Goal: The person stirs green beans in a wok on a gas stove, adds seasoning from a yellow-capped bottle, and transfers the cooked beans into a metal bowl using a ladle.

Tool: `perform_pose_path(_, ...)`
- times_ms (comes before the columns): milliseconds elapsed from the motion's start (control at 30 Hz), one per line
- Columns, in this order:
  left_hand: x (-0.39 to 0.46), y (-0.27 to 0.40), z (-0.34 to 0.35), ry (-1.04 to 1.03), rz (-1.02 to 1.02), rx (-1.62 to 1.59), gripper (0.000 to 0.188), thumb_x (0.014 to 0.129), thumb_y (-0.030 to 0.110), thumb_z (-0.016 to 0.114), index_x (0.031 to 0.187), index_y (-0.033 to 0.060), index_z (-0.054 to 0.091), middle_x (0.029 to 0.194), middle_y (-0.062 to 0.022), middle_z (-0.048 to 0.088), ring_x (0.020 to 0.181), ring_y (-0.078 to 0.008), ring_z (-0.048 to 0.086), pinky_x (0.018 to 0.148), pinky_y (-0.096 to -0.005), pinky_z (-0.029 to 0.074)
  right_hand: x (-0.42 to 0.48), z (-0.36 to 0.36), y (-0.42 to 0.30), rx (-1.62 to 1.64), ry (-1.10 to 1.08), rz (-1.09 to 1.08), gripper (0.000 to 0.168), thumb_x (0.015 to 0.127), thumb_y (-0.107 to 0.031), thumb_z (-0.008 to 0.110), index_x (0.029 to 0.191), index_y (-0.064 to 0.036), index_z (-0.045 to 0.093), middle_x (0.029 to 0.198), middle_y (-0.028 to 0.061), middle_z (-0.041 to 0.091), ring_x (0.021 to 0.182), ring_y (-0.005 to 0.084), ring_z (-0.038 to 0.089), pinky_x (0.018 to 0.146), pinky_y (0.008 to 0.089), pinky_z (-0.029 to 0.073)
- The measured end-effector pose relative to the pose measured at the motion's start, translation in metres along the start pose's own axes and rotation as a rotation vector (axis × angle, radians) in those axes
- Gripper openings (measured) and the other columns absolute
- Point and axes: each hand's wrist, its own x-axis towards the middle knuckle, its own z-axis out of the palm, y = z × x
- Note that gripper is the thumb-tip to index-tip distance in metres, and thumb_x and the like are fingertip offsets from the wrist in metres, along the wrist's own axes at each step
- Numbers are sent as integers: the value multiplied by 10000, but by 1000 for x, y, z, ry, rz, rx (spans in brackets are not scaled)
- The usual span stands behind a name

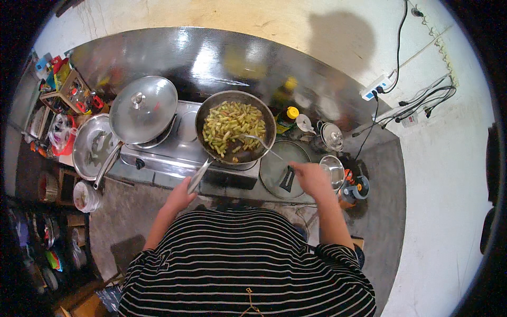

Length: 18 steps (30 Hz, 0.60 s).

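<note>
My left hand [182, 196] grips the metal handle [200, 176] of a frying pan on the right burner of a gas stove. Chopped green vegetable pieces [233, 123], perhaps beans, lie in the pan [271, 136]. My right hand [313, 180] holds a metal cooking utensil [269, 148], likely a spatula, whose head reaches into the food at the pan's lower right. Below that hand a round glass lid [273, 168] lies on the counter. A black handle [287, 179] shows over the lid; I cannot tell which of the two it belongs to.
On the left burner stands a covered pan with a glass lid [154, 115]. Beside it is a wide steel pan [85, 158]. A yellow-capped bottle [287, 119], a lidded glass pot [332, 136] and a steel bowl [334, 170] stand right. A power strip [376, 87] hangs on the wall.
</note>
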Motion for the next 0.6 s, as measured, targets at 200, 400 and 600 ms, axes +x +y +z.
perform_pose_path(200,2,10,-3,-23,-57,30,561,794,233,675,1264,39,437,1097,-276,595,1020,-442,575,860,-465,464,-10,-56,-7,-167,-102,-70,303,820,-157,562,1078,-221,706,845,148,669,817,341,636,705,456,505)
perform_pose_path(400,3,14,-8,-23,-9,8,541,797,235,678,1250,53,445,1066,-277,603,998,-447,578,841,-469,467,45,3,-45,65,-38,-174,326,830,-139,538,1109,-199,693,860,171,664,795,367,624,700,462,501)
perform_pose_path(600,3,0,-1,11,37,12,507,801,237,680,1214,50,455,1042,-276,610,961,-459,586,819,-478,472,26,-9,-16,422,-130,9,310,822,-174,584,1117,-168,681,912,219,652,839,364,640,752,454,516)
